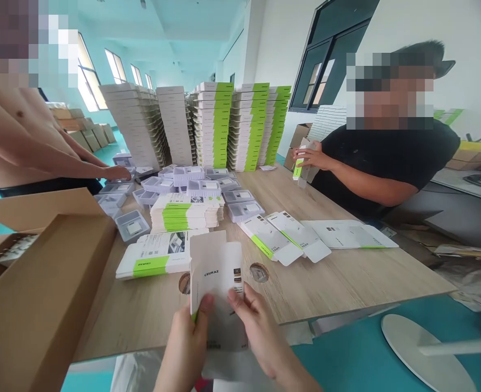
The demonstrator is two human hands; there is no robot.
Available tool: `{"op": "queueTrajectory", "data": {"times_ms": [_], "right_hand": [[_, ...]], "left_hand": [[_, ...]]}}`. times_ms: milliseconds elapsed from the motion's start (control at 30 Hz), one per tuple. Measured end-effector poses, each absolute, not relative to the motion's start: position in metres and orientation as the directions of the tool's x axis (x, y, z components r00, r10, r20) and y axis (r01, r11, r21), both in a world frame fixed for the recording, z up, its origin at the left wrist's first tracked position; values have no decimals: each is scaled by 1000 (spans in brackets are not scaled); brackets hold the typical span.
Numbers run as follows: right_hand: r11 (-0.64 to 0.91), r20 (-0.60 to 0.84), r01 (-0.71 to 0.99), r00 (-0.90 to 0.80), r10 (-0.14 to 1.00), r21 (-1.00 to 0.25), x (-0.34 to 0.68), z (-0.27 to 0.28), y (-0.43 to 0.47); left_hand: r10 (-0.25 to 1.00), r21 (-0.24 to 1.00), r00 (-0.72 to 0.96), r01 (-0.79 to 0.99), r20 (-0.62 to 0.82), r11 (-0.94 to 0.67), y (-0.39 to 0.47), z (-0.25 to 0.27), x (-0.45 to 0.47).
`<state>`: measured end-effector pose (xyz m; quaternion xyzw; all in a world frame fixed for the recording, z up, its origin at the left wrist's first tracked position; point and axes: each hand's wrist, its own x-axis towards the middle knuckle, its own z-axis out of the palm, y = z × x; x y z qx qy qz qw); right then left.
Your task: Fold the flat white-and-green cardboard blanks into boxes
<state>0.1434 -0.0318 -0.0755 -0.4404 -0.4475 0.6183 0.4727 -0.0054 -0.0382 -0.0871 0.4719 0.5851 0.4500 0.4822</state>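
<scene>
Between my two hands is a flat white and green carton (218,280), held upright over the table's front edge with its end flaps pointing away. My left hand (193,329) grips its left side, thumb on the face. On the right side, my right hand (259,326) pinches it with the thumb in front and fingers behind. Just beyond lies a stack of flat cartons (154,256), with a taller stack (187,215) behind it. A few loose flat cartons (271,237) rest on the right part of the table.
Pale plastic trays (201,188) with small white items are piled mid-table. Tall stacks of boxes (213,128) stand at the back. An open cardboard box (40,294) is at left. One co-worker (40,136) reaches toward the trays; another (375,158) holds a carton (301,160).
</scene>
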Motion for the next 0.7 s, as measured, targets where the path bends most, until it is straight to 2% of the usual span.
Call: {"op": "queueTrajectory", "data": {"times_ms": [100,233,333,400,533,633,700], "right_hand": [[-20,-20,0,-10,1000,-1000,136,-81,-32],[40,37,91,-28,999,-995,136,-86,-27],[93,102,119,68,993,-989,134,-89,-25],[105,115,111,88,989,-988,135,-90,-24],[27,26,14,-64,998,-1000,146,-90,-20],[31,40,-75,-124,992,-997,156,-88,-22],[59,71,-134,-83,994,-989,159,-86,-26]], "left_hand": [[969,967,-237,218,-75,129,-39,-96,4],[977,983,-206,162,-55,90,-39,-97,7],[975,971,-220,226,-31,82,-39,-91,9],[964,972,-266,221,-23,84,-38,-88,10],[944,1000,-331,-4,5,-7,-34,-91,8],[955,992,-285,-69,83,-107,-31,-97,1],[973,991,-213,-71,94,-112,-31,-99,-3]]}}
